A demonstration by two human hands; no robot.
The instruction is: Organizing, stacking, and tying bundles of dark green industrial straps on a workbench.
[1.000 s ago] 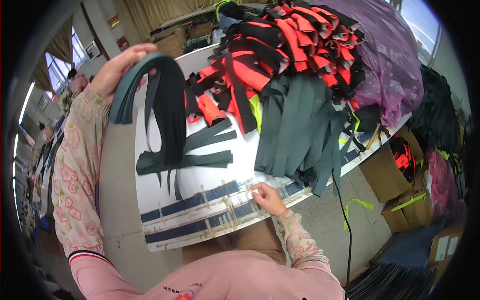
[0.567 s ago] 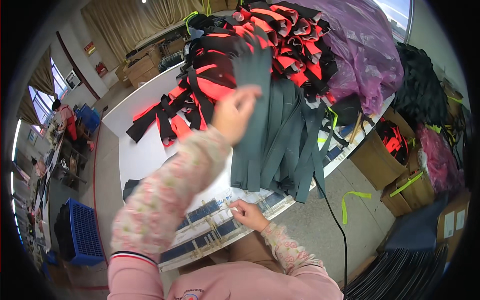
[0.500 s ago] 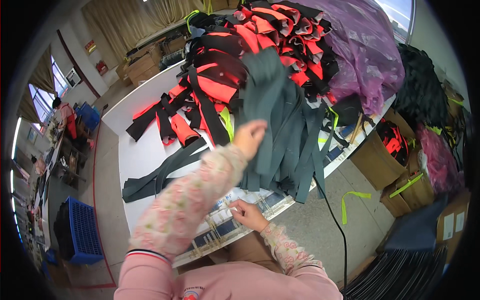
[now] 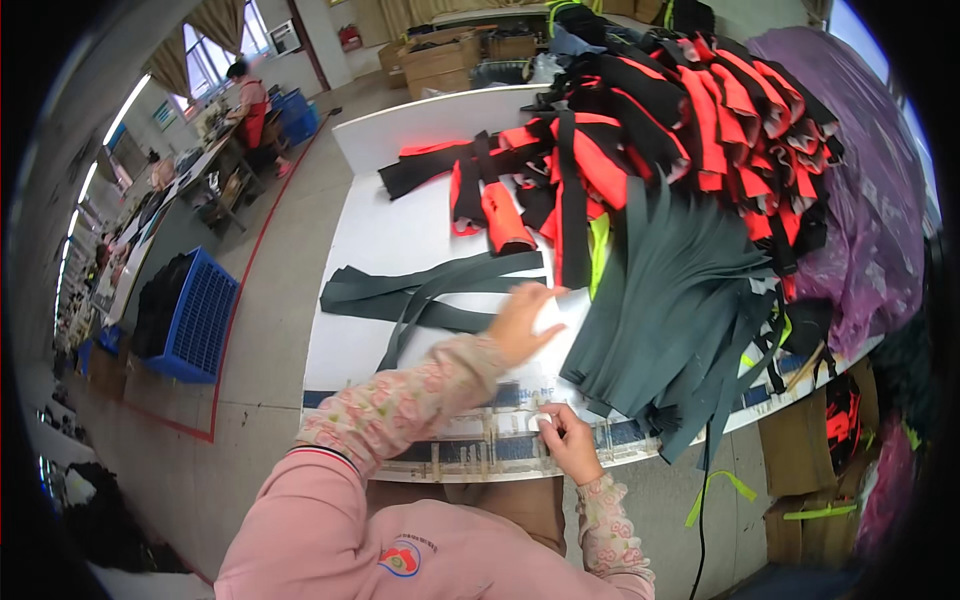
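Observation:
My left hand (image 4: 520, 322) reaches over the white table (image 4: 400, 235), fingers spread and empty. It lies between a few loose dark grey fabric strips (image 4: 420, 290) on its left and a thick fanned stack of dark grey strips (image 4: 680, 300) on its right. My right hand (image 4: 570, 440) rests at the table's front edge with its fingers curled onto the blue and white measuring band (image 4: 470, 450). Whether it pinches anything small is not clear.
A big heap of red and black fabric pieces (image 4: 700, 110) covers the far table, with purple plastic sheeting (image 4: 870, 180) to the right. A blue crate (image 4: 195, 315) stands on the floor left, cardboard boxes (image 4: 810, 470) lower right. Another person (image 4: 250, 100) works far back.
My left hand swung a bundle of dark strips from the left across to the grey stack, let go of it, and has come back down low over the table. The right hand stayed put.

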